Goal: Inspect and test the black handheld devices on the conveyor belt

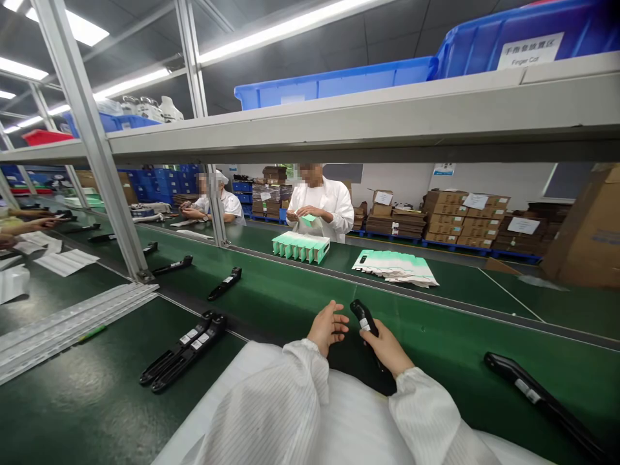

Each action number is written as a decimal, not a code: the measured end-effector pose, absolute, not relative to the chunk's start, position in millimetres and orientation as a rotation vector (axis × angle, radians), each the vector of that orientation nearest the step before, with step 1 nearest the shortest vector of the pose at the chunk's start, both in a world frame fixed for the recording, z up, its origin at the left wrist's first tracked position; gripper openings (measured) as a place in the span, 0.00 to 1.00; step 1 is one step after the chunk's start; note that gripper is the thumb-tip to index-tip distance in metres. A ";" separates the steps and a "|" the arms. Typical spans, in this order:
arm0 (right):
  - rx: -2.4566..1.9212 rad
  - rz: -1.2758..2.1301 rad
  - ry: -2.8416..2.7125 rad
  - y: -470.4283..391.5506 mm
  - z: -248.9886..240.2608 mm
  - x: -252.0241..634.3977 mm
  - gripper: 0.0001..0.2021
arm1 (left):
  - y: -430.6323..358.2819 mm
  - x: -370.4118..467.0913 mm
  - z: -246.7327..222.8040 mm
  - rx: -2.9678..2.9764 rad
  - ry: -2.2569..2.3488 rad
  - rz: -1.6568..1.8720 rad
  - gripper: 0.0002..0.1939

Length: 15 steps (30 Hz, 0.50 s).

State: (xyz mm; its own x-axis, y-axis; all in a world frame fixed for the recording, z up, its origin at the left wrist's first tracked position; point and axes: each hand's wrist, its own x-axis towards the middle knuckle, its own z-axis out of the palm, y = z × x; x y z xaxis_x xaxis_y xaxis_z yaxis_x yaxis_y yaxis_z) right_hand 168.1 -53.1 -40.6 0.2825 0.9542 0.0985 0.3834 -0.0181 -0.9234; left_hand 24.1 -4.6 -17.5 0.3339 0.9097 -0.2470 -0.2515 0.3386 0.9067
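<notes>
My right hand (387,347) is wrapped round a black elongated part (363,316) with white labels, held tilted over the green belt. Just left of it, my left hand (329,328) has its fingers apart and holds nothing. At the far right, another black part (527,387) with white labels lies on the belt (445,336). Two similar black parts (186,352) lie side by side on the green table at the left. A further black part (225,283) rests on the belt beyond them.
Across the belt stand green-white cartons (301,247) and a stack of flat cartons (394,267). A person in white (322,203) handles a green piece there. A metal post (92,142) and a shelf (339,123) with blue bins (339,84) frame the view.
</notes>
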 end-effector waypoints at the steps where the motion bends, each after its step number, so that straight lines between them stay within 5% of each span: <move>1: -1.611 0.677 -1.284 -51.9 -44.2 171.5 0.13 | -5.3 24.7 -17.3 0.912 0.908 0.910 0.22; 10: -1.656 0.144 -1.461 -59.8 -35.8 163.9 0.19 | -5.5 24.7 -19.7 0.951 0.916 0.955 0.21; 15: -1.456 0.518 -1.668 -68.9 -30.9 130.6 0.09 | -17.0 27.1 -8.3 1.382 0.993 1.164 0.14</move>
State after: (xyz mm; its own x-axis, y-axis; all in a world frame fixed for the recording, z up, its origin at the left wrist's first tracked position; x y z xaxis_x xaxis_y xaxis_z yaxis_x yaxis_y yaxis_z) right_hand 130.6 -68.9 -30.9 0.0289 0.9471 0.3196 0.5996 0.2394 -0.7637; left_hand 27.1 -17.0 -8.3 0.1893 0.9729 0.1325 -0.0226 -0.1305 0.9912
